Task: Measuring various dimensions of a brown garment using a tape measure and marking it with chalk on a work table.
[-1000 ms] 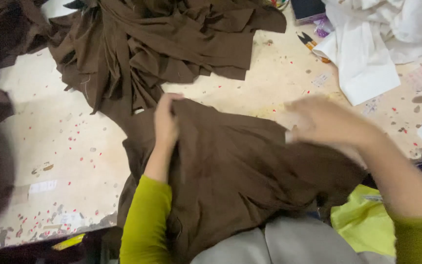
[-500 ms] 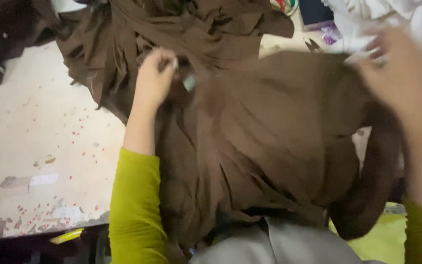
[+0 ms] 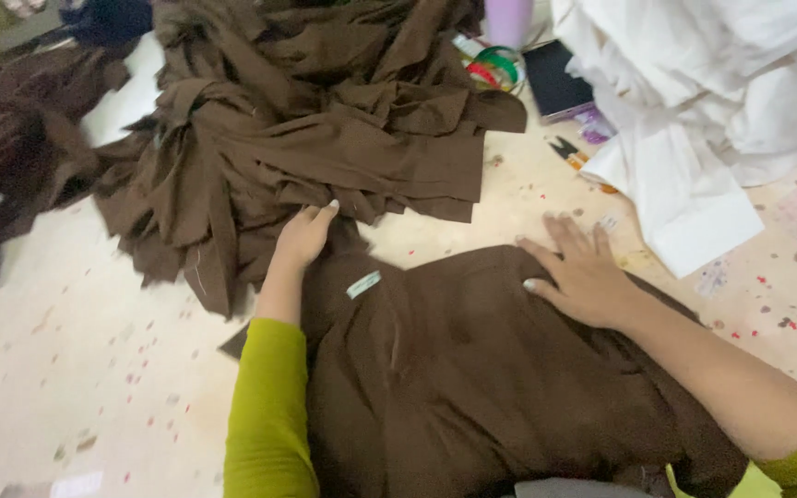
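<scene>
A dark brown garment (image 3: 472, 369) lies spread on the table in front of me, with a small pale label (image 3: 362, 284) near its top edge. My left hand (image 3: 304, 236) rests at the garment's upper left corner, fingers touching the edge of a big pile of brown cloth (image 3: 306, 120). My right hand (image 3: 583, 272) lies flat, fingers spread, on the garment's upper right part. Neither hand grips anything. Both arms wear lime green sleeves.
White fabric (image 3: 712, 101) is heaped at the upper right. A dark phone (image 3: 555, 83), tape rolls (image 3: 495, 66) and small scissors (image 3: 569, 152) lie between the piles. More brown cloth (image 3: 11, 157) sits at the far left. The speckled tabletop (image 3: 76, 369) shows at left.
The garment was lifted and held up half a second ago; now it lies flat on the table with both hands pressing on it. The view has shifted upward.
</scene>
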